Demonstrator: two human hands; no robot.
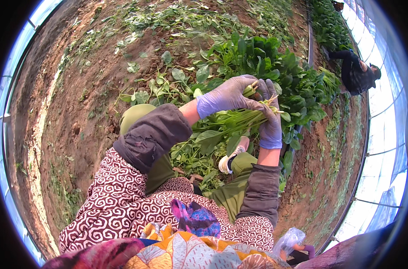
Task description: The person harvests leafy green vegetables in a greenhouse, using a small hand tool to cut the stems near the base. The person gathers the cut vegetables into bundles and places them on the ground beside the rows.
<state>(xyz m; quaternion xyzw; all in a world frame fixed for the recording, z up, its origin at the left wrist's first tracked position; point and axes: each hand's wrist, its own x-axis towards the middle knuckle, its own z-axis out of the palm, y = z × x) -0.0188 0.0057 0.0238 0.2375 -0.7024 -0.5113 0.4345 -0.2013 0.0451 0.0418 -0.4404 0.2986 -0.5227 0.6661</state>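
My left hand, in a soil-stained purple glove, curls over a bunch of leafy greens that look like spinach. A few thick pale stem ends stick up between its fingers. My right hand, gloved the same way, cups the bunch from the right side. Pale root ends of the bunch lie between both hands, and its leaves hang down to the left. Beyond my hands is a large heap of dark green spinach. Loose leaves cover the ground between my legs.
Soil strewn with wilted leaves spreads ahead and left. A person bends beside a row of standing greens at the upper right. Another person is at lower right. Translucent plastic greenhouse walls curve along both sides.
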